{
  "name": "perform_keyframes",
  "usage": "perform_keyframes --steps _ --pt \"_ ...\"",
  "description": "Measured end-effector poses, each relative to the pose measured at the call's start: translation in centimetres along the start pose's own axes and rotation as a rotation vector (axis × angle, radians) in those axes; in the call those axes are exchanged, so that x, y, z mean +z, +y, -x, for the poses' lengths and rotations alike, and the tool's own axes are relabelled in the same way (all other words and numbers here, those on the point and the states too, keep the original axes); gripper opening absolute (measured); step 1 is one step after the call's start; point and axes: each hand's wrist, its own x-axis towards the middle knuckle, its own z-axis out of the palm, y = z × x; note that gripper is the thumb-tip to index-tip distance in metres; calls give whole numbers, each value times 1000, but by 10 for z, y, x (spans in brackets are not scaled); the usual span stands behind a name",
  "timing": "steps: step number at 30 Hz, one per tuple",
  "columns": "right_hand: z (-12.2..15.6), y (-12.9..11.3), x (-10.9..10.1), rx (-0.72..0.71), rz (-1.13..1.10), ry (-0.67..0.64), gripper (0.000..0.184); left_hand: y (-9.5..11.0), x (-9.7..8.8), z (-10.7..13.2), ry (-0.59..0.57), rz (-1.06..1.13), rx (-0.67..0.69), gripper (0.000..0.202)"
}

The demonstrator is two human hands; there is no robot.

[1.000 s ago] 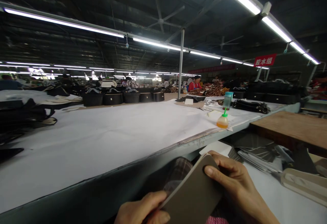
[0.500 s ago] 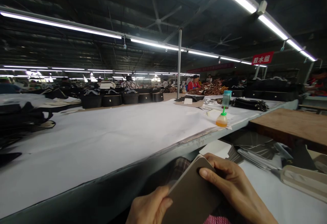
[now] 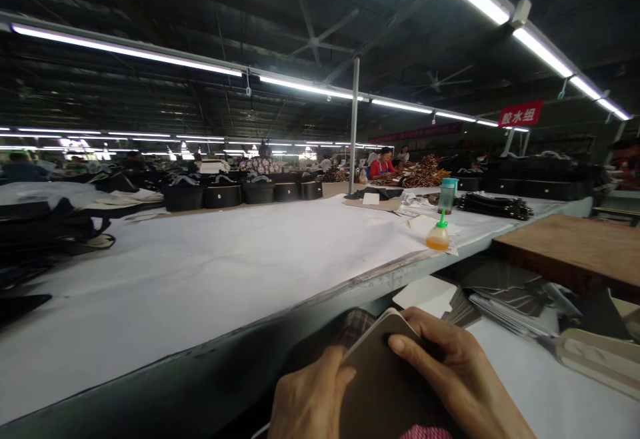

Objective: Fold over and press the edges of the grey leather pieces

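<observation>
— Where's the grey sheet (image 3: 383, 385)?
— Low, just below the table (image 3: 225, 259) edge. The left hand (image 3: 313, 402) pinches its near side and the right hand (image 3: 460, 379) presses its thumb on the far corner.
— How would it handle?
— Thin, light and a bit springy, I'd judge. It's best held by the edges.
— Any containers?
— A squeeze bottle (image 3: 438, 237) with orange liquid in the bottom. The teal-lidded cup (image 3: 447, 195) behind it is too dim to tell what's inside.

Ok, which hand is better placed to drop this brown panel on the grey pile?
Probably the right. The right hand grips the brown panel on the side nearest the grey pile; the left hand holds its far edge.
</observation>
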Motion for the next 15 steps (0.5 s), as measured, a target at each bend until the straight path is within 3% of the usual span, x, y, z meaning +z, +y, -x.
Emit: perform_keyframes --steps 4,8,15 --pt "2 1 1 -41 61 -53 45 5 11 -2 80 58 12 31" --pt "1 0 -4 -108 25 -148 48 4 13 0 51 194 -12 36" --pt "1 6 2 -342 115 -115 37 12 12 -5 66 302 -159 40"
